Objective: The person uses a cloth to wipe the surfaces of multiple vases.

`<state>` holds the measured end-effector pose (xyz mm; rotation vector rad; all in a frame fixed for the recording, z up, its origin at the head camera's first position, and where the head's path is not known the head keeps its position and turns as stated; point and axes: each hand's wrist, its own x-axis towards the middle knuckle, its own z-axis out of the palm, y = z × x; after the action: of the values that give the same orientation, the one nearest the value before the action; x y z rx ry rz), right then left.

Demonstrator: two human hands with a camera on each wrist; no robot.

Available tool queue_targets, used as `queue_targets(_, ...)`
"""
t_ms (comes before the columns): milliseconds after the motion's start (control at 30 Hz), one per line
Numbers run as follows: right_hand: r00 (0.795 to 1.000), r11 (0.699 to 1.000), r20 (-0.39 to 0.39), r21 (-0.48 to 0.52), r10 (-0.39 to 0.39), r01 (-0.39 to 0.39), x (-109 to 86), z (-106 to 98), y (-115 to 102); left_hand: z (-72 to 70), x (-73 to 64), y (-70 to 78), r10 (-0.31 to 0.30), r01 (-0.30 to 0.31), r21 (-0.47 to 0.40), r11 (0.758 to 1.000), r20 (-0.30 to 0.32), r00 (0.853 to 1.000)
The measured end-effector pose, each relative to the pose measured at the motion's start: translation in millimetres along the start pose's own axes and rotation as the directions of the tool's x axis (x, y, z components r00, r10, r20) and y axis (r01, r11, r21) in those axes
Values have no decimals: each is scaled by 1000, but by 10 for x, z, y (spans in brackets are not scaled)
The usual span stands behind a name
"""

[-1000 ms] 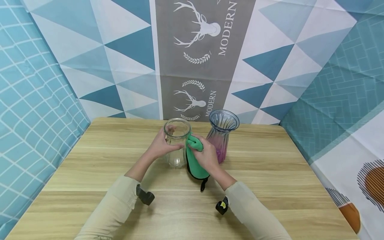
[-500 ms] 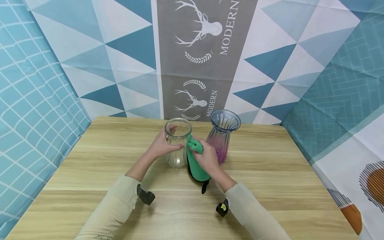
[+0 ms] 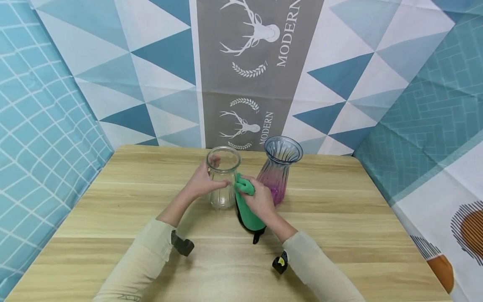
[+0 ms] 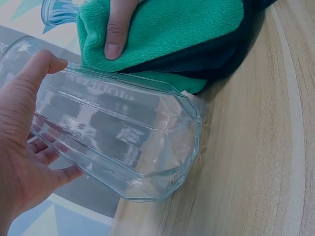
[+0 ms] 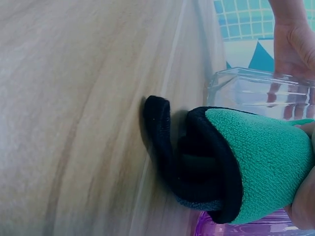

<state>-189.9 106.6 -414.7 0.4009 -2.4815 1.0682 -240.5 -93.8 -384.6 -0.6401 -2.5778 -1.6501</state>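
Note:
A clear glass jar (image 3: 222,197) with faceted sides stands upright on the table. Around its upper part curl the fingers and thumb of my left hand (image 3: 201,182), which grips it from the left. My right hand (image 3: 261,199) clutches a green cloth (image 3: 250,218) with black edging and holds it against or very near the jar's right side. In the left wrist view the right thumb presses on the folded cloth (image 4: 172,29). The cloth's black loop (image 5: 157,118) hangs down near the tabletop in the right wrist view. Part of the jar's right side is hidden by the cloth.
Just right of the right hand stands a ribbed glass vase (image 3: 281,167), blue at the flared rim and pink-purple below. The wooden table (image 3: 151,159) ends at a patterned fabric backdrop (image 3: 241,84). A small black wrist camera (image 3: 183,245) sits under the left sleeve.
The right hand and cloth have slid slightly down along the jar's side. The left hand keeps its hold, and the jar and vase stay in place.

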Motion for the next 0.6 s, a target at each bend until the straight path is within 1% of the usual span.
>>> queue_targets(33,1000,1000,-1,0,-2,2,-1,-2,-1,-6,-6,30,-1,1,-4,1000,4,1000)
queue_targets(133,1000,1000,-2,10,11,-11,-4,-8,2,-35,-62,187,-8,8,-10,1000,20,1000)
queue_targets(233,1000,1000,-23,28,15,-14,6,-14,7,-57,-123,334,-4,5,-19,1000,30,1000)
queue_targets(267,999,999,-35,36,14,-13,16,-19,5,-62,-134,362,1,0,-23,1000,32,999)
queue_targets(333,998,999,-63,44,-2,5,39,-31,-10,-63,-137,373,9,-8,-34,999,34,999)
queue_targets(433,996,997,-93,67,-15,21,72,-55,-44,-37,-65,203,31,-29,-46,998,31,999)
queue_targets(567,995,996,-104,93,-6,16,108,-79,-83,0,18,-16,42,-40,-49,998,29,999)
queue_targets(600,994,995,-105,98,-2,12,118,-84,-91,2,15,-12,39,-38,-46,998,31,999)
